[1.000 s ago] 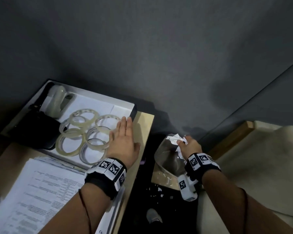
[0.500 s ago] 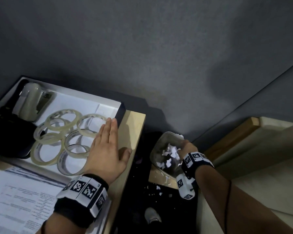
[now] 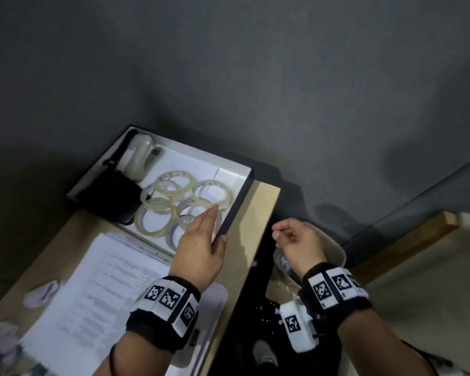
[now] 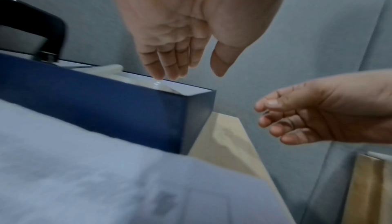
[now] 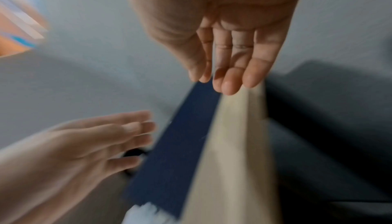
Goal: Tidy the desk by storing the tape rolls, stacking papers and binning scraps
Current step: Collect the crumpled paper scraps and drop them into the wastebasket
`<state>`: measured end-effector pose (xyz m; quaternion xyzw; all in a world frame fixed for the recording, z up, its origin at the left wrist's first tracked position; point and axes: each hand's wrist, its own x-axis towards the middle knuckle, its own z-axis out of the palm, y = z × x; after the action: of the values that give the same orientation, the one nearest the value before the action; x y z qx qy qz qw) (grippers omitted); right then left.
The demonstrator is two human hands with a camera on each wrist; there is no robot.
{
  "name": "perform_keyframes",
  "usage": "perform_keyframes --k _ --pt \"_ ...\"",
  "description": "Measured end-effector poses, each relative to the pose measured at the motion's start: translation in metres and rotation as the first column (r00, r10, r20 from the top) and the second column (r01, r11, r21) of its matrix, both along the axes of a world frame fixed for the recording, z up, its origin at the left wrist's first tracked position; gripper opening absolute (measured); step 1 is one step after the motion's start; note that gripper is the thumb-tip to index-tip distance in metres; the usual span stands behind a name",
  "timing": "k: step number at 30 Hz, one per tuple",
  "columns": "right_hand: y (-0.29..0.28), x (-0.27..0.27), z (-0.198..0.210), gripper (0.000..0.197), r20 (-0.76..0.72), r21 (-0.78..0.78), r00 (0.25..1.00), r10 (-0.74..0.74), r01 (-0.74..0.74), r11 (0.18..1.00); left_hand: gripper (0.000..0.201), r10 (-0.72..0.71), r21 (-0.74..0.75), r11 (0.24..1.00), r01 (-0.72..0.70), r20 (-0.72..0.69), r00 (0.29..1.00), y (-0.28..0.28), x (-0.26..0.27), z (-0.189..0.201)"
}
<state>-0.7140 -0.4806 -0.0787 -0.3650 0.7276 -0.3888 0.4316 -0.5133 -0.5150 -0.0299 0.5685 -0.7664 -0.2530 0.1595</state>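
Note:
Several clear tape rolls (image 3: 171, 204) lie in the open blue box (image 3: 243, 196) at the desk's far end. My left hand (image 3: 206, 229) hovers flat over the box's right rim (image 4: 186, 92), fingers straight, holding nothing. A stack of printed papers (image 3: 106, 294) lies on the desk in front of the box. My right hand (image 3: 280, 234) hangs loosely curled and empty between the desk edge and the small bin (image 3: 337, 253), where white scraps (image 3: 282, 263) show. In the right wrist view the fingers (image 5: 229, 80) are relaxed with nothing in them.
A black object (image 3: 109, 196) and a pale tape dispenser (image 3: 140, 156) fill the box's left part. Crumpled white scraps (image 3: 41, 293) lie at the desk's left edge. Grey wall behind, a dark gap (image 3: 244, 308) between desk and bin, and a beige surface (image 3: 418, 294) to the right.
My right hand let the white scraps fall into the bin, then rose out of it empty and moved left toward the desk. My left hand lifted slightly over the box rim.

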Motion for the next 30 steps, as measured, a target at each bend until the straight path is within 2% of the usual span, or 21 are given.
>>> perform_keyframes --k 3,9,14,17,20,23,27,30 --pt "0.006 0.049 0.025 0.025 0.018 -0.073 0.989 0.149 -0.148 0.986 0.053 0.109 -0.022 0.994 -0.110 -0.040 0.993 0.019 0.040 0.005" --pt "0.030 0.137 0.050 0.027 0.026 -0.089 0.935 0.353 -0.349 0.933 0.049 0.323 -0.004 0.946 -0.324 0.051 0.945 0.070 0.129 0.016" --pt "0.070 0.209 0.063 0.015 0.028 -0.050 0.813 0.582 -0.580 0.813 0.047 0.490 -0.024 0.872 -0.489 0.069 0.869 0.127 0.202 0.017" --pt "0.096 0.251 0.066 0.036 -0.001 0.021 0.674 0.738 -0.738 0.674 0.048 0.571 -0.023 0.820 -0.572 0.110 0.814 0.166 0.238 0.013" --pt "0.115 0.291 0.066 0.057 -0.144 0.074 0.492 0.858 -0.860 0.506 0.045 0.633 0.013 0.761 -0.648 0.205 0.747 0.202 0.268 0.011" --pt "0.129 0.326 0.064 0.076 -0.289 0.174 0.296 0.910 -0.919 0.354 0.053 0.672 0.133 0.662 -0.738 0.331 0.662 0.232 0.293 0.011" --pt "0.150 0.358 0.054 0.115 -0.425 0.356 0.078 0.902 -0.902 0.245 0.087 0.687 0.266 0.533 -0.803 0.418 0.595 0.270 0.314 0.009" --pt "0.159 0.375 0.045 0.128 -0.495 0.432 -0.056 0.867 -0.882 0.190 0.118 0.657 0.439 0.401 -0.804 0.475 0.586 0.294 0.319 0.007"
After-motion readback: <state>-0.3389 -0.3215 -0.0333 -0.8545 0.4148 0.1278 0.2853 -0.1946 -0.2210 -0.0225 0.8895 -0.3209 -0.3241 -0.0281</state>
